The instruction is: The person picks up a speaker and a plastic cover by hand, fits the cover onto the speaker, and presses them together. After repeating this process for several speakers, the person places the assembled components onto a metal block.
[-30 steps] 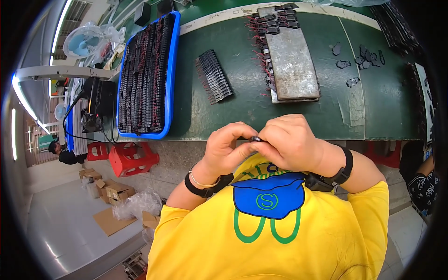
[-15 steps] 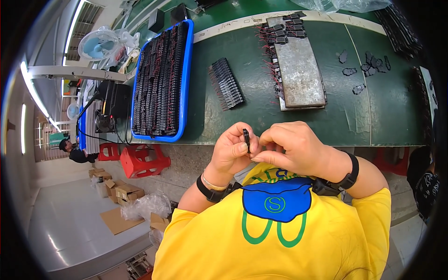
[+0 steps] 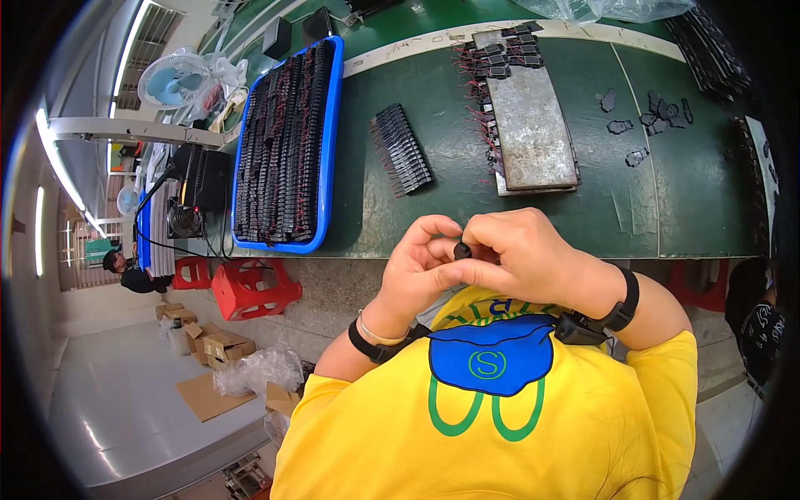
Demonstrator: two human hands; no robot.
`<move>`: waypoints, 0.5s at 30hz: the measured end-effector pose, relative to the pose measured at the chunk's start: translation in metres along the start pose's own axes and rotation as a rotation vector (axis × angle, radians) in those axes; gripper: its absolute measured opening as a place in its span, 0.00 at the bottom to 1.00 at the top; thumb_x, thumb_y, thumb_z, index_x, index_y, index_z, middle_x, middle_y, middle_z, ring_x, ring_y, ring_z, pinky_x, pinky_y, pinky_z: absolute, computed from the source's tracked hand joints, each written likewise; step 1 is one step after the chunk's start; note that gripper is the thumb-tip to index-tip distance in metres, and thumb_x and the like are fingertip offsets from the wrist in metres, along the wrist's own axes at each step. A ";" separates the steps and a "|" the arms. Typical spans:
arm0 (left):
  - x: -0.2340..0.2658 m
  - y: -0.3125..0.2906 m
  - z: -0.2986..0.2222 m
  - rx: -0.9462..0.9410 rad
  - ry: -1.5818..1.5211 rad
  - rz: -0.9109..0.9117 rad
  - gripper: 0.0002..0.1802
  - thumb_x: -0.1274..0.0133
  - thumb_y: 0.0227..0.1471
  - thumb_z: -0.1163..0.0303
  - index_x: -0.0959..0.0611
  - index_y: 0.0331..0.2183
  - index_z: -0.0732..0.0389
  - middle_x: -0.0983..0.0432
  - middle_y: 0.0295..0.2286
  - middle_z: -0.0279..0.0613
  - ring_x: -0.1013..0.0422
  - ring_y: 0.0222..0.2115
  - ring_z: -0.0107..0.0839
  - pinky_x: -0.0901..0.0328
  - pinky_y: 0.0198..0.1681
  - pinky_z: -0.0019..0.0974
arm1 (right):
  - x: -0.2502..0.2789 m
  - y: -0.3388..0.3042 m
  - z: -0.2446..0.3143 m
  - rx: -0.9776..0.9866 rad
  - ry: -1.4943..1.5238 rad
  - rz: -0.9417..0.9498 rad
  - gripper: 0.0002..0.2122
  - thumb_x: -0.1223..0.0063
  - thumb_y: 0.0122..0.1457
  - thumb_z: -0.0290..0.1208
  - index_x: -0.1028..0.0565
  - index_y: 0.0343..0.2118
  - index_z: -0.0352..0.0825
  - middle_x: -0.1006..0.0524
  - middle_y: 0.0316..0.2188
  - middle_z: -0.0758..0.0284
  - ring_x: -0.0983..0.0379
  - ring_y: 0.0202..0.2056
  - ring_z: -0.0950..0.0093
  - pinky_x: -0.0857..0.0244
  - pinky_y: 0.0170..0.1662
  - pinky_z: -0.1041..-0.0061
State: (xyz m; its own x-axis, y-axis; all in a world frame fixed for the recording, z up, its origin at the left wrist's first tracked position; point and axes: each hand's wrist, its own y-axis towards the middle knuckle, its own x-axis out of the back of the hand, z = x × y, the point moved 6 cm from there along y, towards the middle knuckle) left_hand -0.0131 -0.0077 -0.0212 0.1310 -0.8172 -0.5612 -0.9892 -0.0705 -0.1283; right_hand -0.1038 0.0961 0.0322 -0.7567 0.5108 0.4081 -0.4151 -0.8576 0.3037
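Small black part (image 3: 462, 250) is up between the two hands, just off the near edge of the green worktop (image 3: 600, 208), and that worktop, the largest thing about it, runs from left to right beyond the hands. On its left stands the long blue tray (image 3: 332, 158), packed with dense rows of dark pieces (image 3: 279, 158) with red wires showing among them. Right of the middle lies a stained metal plate (image 3: 533, 133), with wired black pieces (image 3: 525, 57) on its far end and red wires sticking out along its left side. Between tray and plate, a short slanted rank of similar pieces (image 3: 402, 150) sits neatly side by side. The right hand (image 3: 529, 254) has its grip closed, thumb and forefinger pinching the part; the left hand (image 3: 417, 258) is curled close against it from the left, and whether that grip presses on the part cannot be told. Farther right, a scatter of small flat black pieces (image 3: 658, 112) lies loose. As to progress, the full tray and orderly rank suggest, as a judgement, much repeated handling done, with one piece in work; the part is not set down anywhere, and the pieces by the plate look left over, though which lots are finished cannot be told.
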 end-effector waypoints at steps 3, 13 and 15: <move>-0.003 -0.004 -0.005 -0.077 0.210 -0.043 0.23 0.44 0.49 0.78 0.33 0.46 0.63 0.25 0.33 0.41 0.29 0.36 0.26 0.35 0.42 0.28 | -0.002 -0.001 -0.001 0.058 -0.054 -0.036 0.11 0.43 0.50 0.33 0.31 0.20 0.34 0.28 0.17 0.64 0.30 0.19 0.63 0.37 0.21 0.69; -0.021 0.001 -0.048 -0.404 1.039 0.049 0.12 0.40 0.40 0.80 0.21 0.32 0.65 0.23 0.29 0.42 0.26 0.28 0.31 0.33 0.32 0.29 | -0.001 -0.006 0.004 0.244 -0.036 -0.141 0.10 0.42 0.49 0.31 0.31 0.21 0.33 0.29 0.17 0.62 0.31 0.19 0.62 0.37 0.22 0.69; -0.024 0.002 -0.053 -0.421 1.083 0.060 0.12 0.40 0.39 0.80 0.21 0.31 0.65 0.23 0.28 0.43 0.26 0.27 0.32 0.33 0.31 0.30 | -0.002 -0.007 0.001 0.205 -0.017 -0.124 0.10 0.41 0.49 0.31 0.31 0.21 0.33 0.29 0.17 0.62 0.31 0.20 0.62 0.37 0.22 0.69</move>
State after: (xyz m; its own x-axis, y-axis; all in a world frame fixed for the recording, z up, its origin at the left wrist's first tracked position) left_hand -0.0219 -0.0185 0.0355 0.1606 -0.8723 0.4618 -0.9620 -0.0336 0.2711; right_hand -0.0988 0.1007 0.0303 -0.6968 0.6142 0.3704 -0.3921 -0.7586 0.5204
